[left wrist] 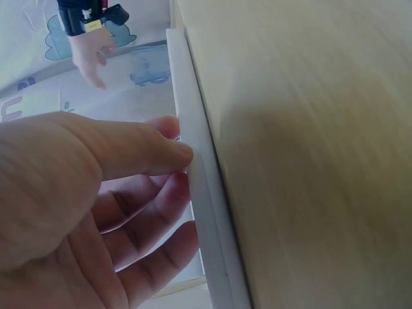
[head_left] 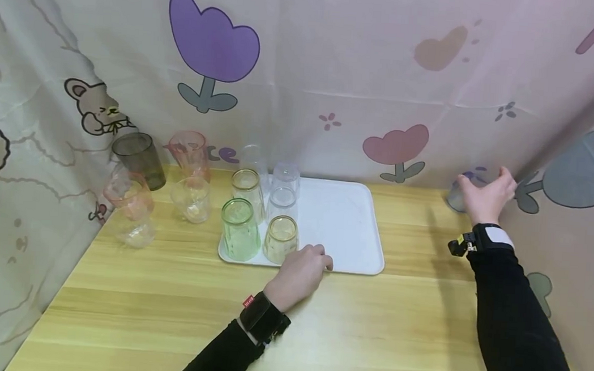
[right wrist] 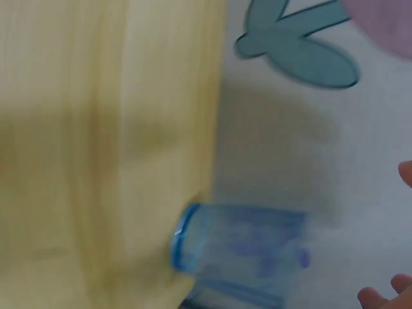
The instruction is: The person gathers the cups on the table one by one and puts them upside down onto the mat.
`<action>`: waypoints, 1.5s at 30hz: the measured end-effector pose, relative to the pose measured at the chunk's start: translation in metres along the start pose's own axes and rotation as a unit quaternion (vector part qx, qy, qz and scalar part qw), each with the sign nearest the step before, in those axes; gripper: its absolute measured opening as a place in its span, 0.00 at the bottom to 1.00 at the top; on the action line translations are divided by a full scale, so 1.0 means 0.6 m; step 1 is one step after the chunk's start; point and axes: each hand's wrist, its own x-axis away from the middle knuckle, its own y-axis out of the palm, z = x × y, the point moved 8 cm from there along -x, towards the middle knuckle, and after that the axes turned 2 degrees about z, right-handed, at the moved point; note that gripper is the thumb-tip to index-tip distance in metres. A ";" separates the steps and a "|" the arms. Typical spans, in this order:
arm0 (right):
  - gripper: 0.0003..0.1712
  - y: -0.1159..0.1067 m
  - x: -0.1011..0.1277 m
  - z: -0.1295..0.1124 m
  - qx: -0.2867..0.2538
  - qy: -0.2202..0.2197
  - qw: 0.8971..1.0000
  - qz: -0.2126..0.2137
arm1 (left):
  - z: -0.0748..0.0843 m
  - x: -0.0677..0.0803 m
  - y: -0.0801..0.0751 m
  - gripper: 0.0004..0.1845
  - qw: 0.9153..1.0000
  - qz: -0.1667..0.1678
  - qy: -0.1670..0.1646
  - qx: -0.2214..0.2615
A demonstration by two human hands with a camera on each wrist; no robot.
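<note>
Blue cup [head_left: 457,196] sits half hidden behind the right hand [head_left: 487,198].

Wooden table [head_left: 166,314] with white tray [head_left: 346,222], loose cups [head_left: 140,159].

Cartoon-print cloth walls [head_left: 335,68], wooden table [head_left: 370,326]

Soft, even light with faint shadows; the head view is sharp, both wrist views blurred.
</note>
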 end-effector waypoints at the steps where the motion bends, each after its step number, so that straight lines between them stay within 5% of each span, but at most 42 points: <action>1: 0.56 0.000 -0.004 0.009 0.004 0.008 1.000 -0.005 | 0.001 0.000 0.001 0.14 1.000 0.001 0.001 -0.001; 11: 0.77 0.007 -0.022 0.119 -0.011 0.127 0.990 -0.057 | 0.010 0.006 0.007 0.13 1.000 -0.010 0.000 -0.001; 19: 0.75 0.001 -0.011 0.156 -0.068 0.199 0.975 -0.076 | 0.014 0.007 0.010 0.15 1.000 -0.005 0.009 0.002; 35: 0.65 -0.001 -0.021 0.159 -0.038 0.180 0.981 -0.056 | 0.015 0.007 0.002 0.14 1.000 0.002 0.013 0.001; 45: 0.64 0.016 -0.020 0.137 -0.112 0.185 0.975 -0.050 | 0.003 0.002 0.000 0.13 1.000 0.004 0.004 -0.009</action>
